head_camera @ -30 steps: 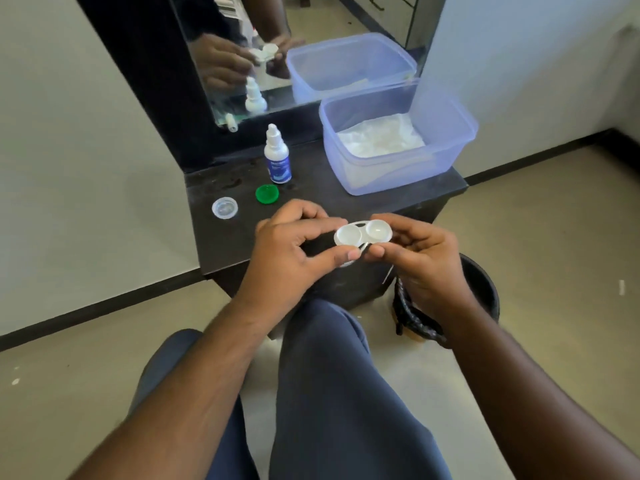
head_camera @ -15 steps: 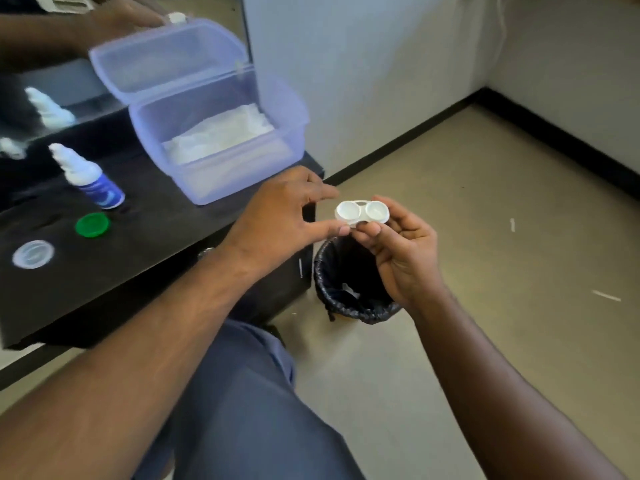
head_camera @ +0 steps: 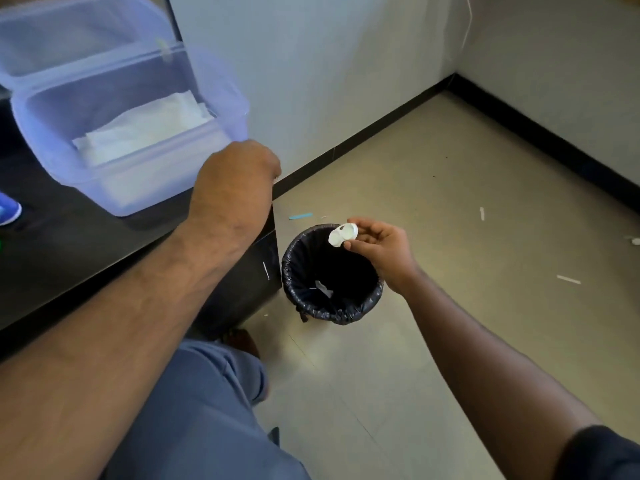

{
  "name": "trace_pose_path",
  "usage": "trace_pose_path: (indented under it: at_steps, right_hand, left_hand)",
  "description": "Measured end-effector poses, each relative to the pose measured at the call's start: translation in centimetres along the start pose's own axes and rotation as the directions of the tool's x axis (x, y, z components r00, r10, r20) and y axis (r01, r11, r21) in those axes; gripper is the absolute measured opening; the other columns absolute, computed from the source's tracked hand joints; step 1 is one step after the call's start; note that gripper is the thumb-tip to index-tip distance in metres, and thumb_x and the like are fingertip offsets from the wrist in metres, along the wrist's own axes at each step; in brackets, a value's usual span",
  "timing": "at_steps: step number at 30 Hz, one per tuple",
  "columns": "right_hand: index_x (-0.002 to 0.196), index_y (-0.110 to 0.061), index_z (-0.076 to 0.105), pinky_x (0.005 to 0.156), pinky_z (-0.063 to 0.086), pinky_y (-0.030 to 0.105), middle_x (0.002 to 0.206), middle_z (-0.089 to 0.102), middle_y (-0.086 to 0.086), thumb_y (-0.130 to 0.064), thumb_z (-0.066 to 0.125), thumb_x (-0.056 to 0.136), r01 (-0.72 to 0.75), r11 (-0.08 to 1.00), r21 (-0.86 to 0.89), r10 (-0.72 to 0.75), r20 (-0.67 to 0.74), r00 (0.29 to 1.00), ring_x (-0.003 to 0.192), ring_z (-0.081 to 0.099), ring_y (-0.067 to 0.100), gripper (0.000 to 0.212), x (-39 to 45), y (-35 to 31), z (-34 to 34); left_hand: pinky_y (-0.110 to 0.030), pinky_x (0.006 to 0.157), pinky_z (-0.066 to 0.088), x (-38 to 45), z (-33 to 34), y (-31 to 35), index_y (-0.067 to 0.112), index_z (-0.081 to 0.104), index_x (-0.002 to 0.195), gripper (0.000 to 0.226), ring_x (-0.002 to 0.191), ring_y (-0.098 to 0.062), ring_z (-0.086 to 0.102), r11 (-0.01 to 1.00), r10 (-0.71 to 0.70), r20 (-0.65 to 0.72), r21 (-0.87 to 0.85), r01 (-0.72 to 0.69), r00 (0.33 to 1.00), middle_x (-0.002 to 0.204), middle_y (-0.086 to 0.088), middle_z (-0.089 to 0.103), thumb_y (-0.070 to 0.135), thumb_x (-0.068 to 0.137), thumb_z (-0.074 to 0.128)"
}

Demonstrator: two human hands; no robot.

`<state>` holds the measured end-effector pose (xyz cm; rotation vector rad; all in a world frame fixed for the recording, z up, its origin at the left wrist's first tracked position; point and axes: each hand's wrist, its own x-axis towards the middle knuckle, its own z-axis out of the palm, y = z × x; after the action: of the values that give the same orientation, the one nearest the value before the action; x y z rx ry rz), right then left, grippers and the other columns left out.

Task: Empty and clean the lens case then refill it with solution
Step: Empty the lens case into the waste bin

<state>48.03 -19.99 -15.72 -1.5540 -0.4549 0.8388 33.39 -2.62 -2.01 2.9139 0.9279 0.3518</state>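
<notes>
Moved: left hand [head_camera: 239, 174] is off the lens case [head_camera: 342, 234] and now sits near the right corner of the plastic box [head_camera: 45, 147]; right hand [head_camera: 381, 249] alone carries the case out over the bin [head_camera: 332, 275].
Right hand: fingertips pinch the white case, tilted above the bin's far rim.
Left hand: only its back shows, fingers hidden; I cannot tell its grip.
Cut off: blue-labelled bottle [head_camera: 8, 209] at the left edge.
Hard to make out: pale scraps inside the bin.
Surface: black counter [head_camera: 69, 244] on the left carries the box of white tissue [head_camera: 145, 128].
Room: beige floor [head_camera: 450, 202], dark skirting, littered bits far right.
</notes>
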Motion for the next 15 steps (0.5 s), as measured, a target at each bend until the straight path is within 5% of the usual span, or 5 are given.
trace_pose_path:
  at_steps: [6,12,15]
  right_hand:
    - [0.118,-0.013,0.065,0.076,0.050,0.011,0.075,0.066,-0.003,-0.001,0.072,0.080,0.006,0.885,-0.466,-0.024,-0.031,0.999,0.068,0.060,0.001,0.040,3.0,1.0,-0.4]
    - [0.113,-0.019,0.068,0.066,0.043,0.020,0.092,0.065,-0.002,-0.003,0.063,0.082,0.169,0.537,-0.826,-0.089,0.144,0.986,0.084,0.060,0.018,0.036,5.1,2.1,-0.6]
    - [0.120,-0.021,0.065,0.077,0.052,0.030,0.100,0.069,0.006,-0.001,0.060,0.082,0.221,0.437,-0.872,-0.076,0.209,0.975,0.088,0.062,0.023,0.043,5.3,1.7,-0.4]
  left_hand:
    - [-0.035,0.073,0.048,0.8,0.0,0.4,0.005,0.072,0.104,0.018,0.085,-0.036,0.063,0.997,-0.079,0.006,-0.010,0.079,0.997,0.098,-0.018,0.068,0.001,0.090,0.060]
    - [-0.034,0.075,0.051,0.9,-0.2,0.3,0.005,0.072,0.103,0.018,0.085,-0.036,0.064,0.995,-0.094,0.018,-0.034,0.095,0.995,0.100,-0.017,0.067,0.002,0.089,0.062]
    - [-0.034,0.075,0.052,0.9,-0.4,0.3,0.005,0.072,0.102,0.017,0.084,-0.035,0.065,0.993,-0.104,0.025,-0.051,0.105,0.994,0.099,-0.016,0.067,0.003,0.089,0.062]
